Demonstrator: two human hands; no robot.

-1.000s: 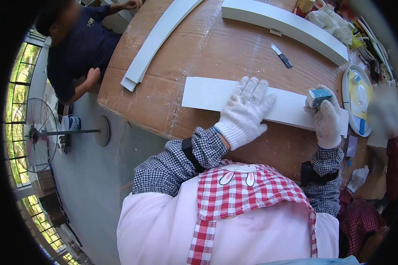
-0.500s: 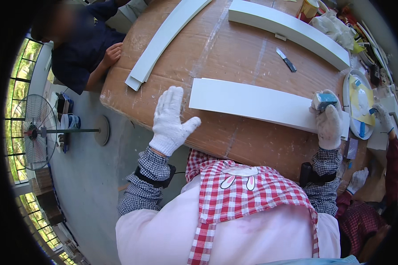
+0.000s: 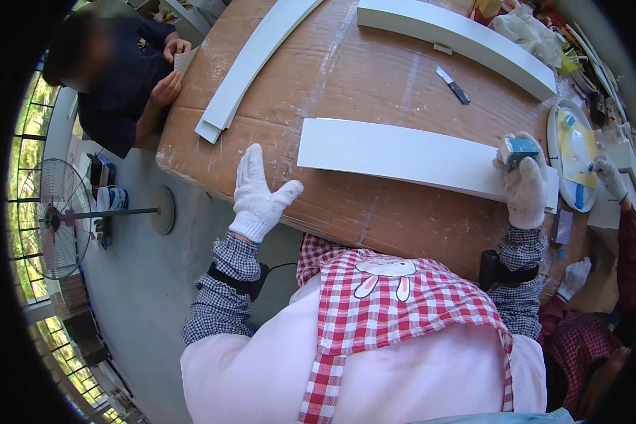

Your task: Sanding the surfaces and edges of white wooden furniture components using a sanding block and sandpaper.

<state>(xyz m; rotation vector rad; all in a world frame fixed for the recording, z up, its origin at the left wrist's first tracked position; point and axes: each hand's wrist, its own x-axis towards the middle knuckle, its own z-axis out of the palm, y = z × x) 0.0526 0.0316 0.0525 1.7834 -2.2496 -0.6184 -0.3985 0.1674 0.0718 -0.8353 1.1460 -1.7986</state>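
In a white knit glove, my left hand [image 3: 257, 198] is raised near the table's front edge, its fingers stretched and thumb spread, holding nothing. It is apart from the left end of a long white panel [image 3: 396, 154] that lies across the table before me. My right hand [image 3: 525, 189], gloved too, is at the panel's right end. Its fingers are closed round a small block with a blue face [image 3: 521, 148], which looks like a sanding block. The underside of that block is hidden.
Two curved white panels, one at left [image 3: 258, 67] and one at the back [image 3: 459, 44], lie on the cardboard-covered table [image 3: 374, 212]. A utility knife [image 3: 453, 85] lies between panels. An oval white tray [image 3: 552, 159] is at right. Co-workers stand left and right; a fan [image 3: 56, 218] is at left.
My left hand has shifted left and slightly down, away from the panel. My right hand stays near the panel's right end. The co-worker at upper left now holds a small sheet in both hands.
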